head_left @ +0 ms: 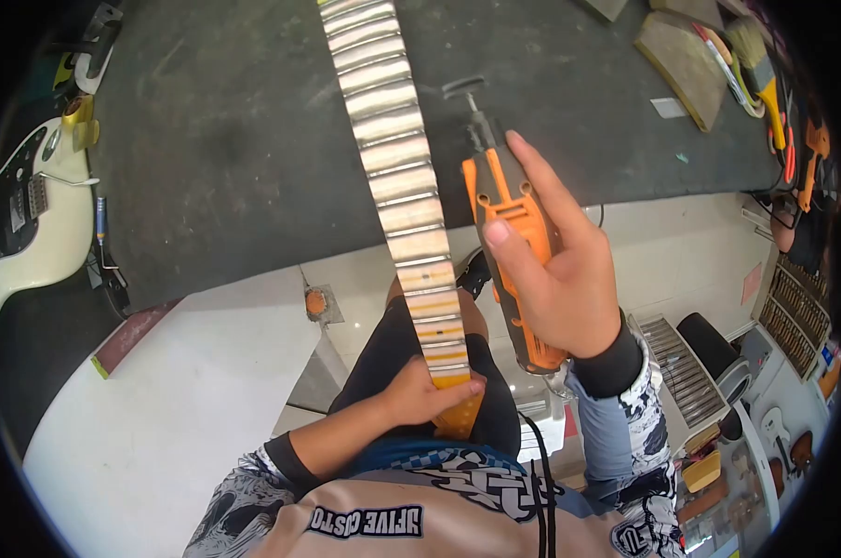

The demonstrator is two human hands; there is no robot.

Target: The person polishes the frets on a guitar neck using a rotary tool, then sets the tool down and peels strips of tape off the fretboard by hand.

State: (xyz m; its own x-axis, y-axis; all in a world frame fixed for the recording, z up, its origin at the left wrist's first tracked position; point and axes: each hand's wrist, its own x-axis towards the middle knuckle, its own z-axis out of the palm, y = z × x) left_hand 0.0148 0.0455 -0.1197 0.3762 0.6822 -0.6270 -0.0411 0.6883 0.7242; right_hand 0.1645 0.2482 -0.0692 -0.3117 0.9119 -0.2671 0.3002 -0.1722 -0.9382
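Observation:
A guitar neck (404,177) runs from the top of the head view down toward my body, its fretboard facing up with strips of pale tape between the metal frets. My left hand (424,395) grips the neck's near end, thumb across the yellowish wood. To the right of the neck, my right hand (565,270) is wrapped around an orange and black rotary tool (518,232). A small disc (464,88) sits at the tool's tip, over the dark tabletop and apart from the frets.
The dark worktable (244,139) supports the neck's far part. A cream electric guitar body (53,209) lies at the left. Brushes (763,88) and a wooden block (686,65) are at the back right. A white surface (174,391) curves below the table's left side.

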